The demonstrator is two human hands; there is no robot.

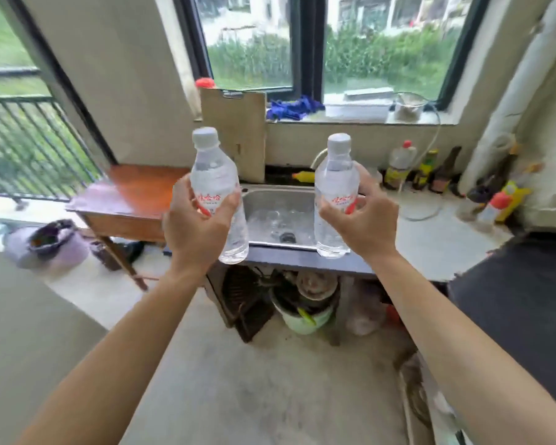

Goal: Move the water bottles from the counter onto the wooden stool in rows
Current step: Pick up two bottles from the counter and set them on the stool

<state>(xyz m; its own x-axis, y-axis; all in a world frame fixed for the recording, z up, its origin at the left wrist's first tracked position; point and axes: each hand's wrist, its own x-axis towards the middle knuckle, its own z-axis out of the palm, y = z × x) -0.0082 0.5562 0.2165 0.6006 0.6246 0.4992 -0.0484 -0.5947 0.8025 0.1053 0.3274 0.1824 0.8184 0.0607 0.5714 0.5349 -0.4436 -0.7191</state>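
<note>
Clear left bottle (pixel 214 175) upright, left grip (pixel 196 226) clamped round its label; right grip (pixel 363 220) clamped likewise round right bottle (pixel 336 175).

Wooden stool (pixel 132 191) left of sink (pixel 276 195), open air above its top, cutting board (pixel 235 136) upright behind sink

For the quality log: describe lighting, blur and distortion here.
Head view: daylight through the black-framed window lights the room, the outdoors washed out; wide-angle distortion bows its frame; the left clear plastic water bottle and right water bottle look sharp; dark condiment bottles smear.
</note>
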